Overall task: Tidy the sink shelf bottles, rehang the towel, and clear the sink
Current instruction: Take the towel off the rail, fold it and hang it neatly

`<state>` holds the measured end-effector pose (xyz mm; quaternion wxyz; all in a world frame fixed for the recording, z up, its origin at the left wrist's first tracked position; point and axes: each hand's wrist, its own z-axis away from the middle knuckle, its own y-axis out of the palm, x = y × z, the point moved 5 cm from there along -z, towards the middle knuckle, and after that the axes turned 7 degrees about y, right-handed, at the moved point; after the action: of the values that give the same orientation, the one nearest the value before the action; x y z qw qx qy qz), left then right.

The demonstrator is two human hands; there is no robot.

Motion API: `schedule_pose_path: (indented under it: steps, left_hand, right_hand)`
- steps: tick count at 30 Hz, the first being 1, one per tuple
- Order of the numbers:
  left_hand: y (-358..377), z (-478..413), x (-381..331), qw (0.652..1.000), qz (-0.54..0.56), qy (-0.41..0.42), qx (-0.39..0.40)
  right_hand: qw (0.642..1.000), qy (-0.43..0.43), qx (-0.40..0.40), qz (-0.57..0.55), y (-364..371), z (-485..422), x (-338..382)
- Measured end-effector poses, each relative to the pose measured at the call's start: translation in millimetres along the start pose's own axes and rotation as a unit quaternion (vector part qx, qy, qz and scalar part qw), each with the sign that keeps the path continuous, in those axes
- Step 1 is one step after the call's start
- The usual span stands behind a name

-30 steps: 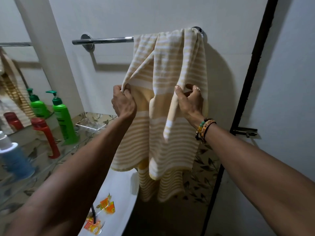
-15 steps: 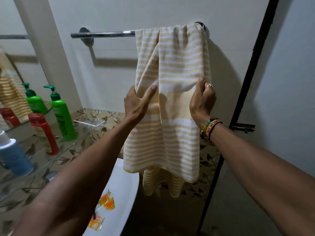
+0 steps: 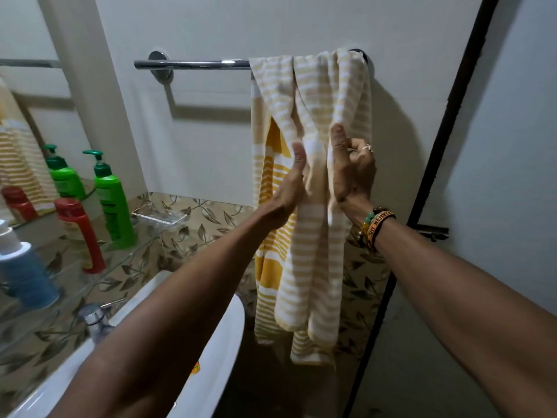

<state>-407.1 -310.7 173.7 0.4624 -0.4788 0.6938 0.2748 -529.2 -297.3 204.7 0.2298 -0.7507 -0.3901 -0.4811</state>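
A yellow and white striped towel point(image 3: 313, 95) hangs over the right end of a chrome towel bar point(image 3: 193, 64). Its middle is bunched into a narrow fold between my hands. My left hand point(image 3: 289, 185) grips the fold from the left with the thumb up. My right hand point(image 3: 352, 170) holds it from the right, thumb straight and fingers curled. A green pump bottle point(image 3: 113, 203), a red bottle point(image 3: 80, 233) and a blue bottle point(image 3: 24, 276) stand on the glass shelf point(image 3: 126, 254). Below my left arm is the white sink point(image 3: 220, 351), with a bit of orange wrapper point(image 3: 196, 368) showing.
A clear soap dish point(image 3: 159, 214) sits at the shelf's far end. The chrome tap point(image 3: 96, 318) stands at the sink's back edge. A mirror point(image 3: 27, 122) covers the left wall. A black door frame point(image 3: 437, 146) with a latch point(image 3: 431, 232) runs down the right.
The towel was spread flat under my hands half a second ago. Both hands have come together toward the middle and gathered it into a narrow bunch.
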Motion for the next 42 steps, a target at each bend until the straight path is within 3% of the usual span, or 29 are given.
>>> schedule_pose_path:
  steps: [3, 8, 14, 16, 19, 22, 24, 26, 28, 30, 32, 35, 38, 42]
  left_hand:
    - [24.4, 5.8, -5.1, 0.999, -0.021, 0.023, 0.044]
    - [39.7, 8.8, 4.3, 0.992, -0.068, 0.053, 0.091]
    - [41.6, 8.7, 19.4, 0.981, -0.164, 0.047, 0.098]
    - [38.1, 8.8, 20.0, 0.984, -0.150, 0.065, 0.067]
    - [29.2, 4.6, 21.5, 0.989, -0.116, 0.085, 0.029]
    - [15.7, 2.2, 24.7, 0.991, -0.110, 0.076, -0.020]
    - [7.6, 1.9, 31.7, 0.993, -0.103, 0.046, -0.034]
    - [-6.5, 3.2, 37.1, 0.991, -0.099, -0.012, -0.092]
    - [-25.2, 6.0, 43.2, 0.978, -0.116, -0.060, -0.166]
    - [-47.1, 10.5, 43.1, 0.957, -0.124, -0.069, -0.254]
    - [-68.4, 15.4, 39.5, 0.932, -0.113, -0.057, -0.339]
    - [-84.3, 18.4, 27.9, 0.912, -0.099, -0.027, -0.398]
    - [-81.6, 17.7, 20.0, 0.908, -0.058, -0.002, -0.416]
    - [-75.1, 18.7, 27.5, 0.921, -0.028, -0.001, -0.388]
  right_hand:
    - [0.999, 0.010, 0.038, -0.008, -0.8, -5.3, -1.1]
    - [0.992, -0.038, 0.027, 0.117, -6.7, -12.7, -8.6]
    - [0.995, -0.016, 0.025, 0.096, -13.7, -16.9, -14.8]
    - [0.998, 0.030, 0.029, 0.050, -15.3, -18.2, -17.7]
    - [0.985, 0.113, 0.113, -0.064, -9.0, -16.9, -23.2]
    - [0.968, 0.136, 0.203, -0.063, -3.6, -14.8, -24.4]
    - [0.961, 0.152, 0.218, -0.074, -0.3, -13.8, -26.3]
    - [0.976, 0.129, 0.160, -0.069, -0.8, -14.5, -28.2]
    - [0.997, 0.053, 0.042, 0.021, -11.6, -14.6, -27.0]
    - [0.993, -0.013, -0.055, 0.106, -22.1, -14.0, -24.1]
    - [0.988, 0.005, -0.071, 0.140, -24.3, -17.1, -28.7]
    - [0.986, 0.097, 0.010, 0.134, -15.1, -23.1, -43.5]
    - [0.980, 0.171, 0.102, 0.019, 1.2, -18.4, -49.9]
    - [0.970, 0.186, 0.130, -0.093, 21.6, -13.9, -35.8]
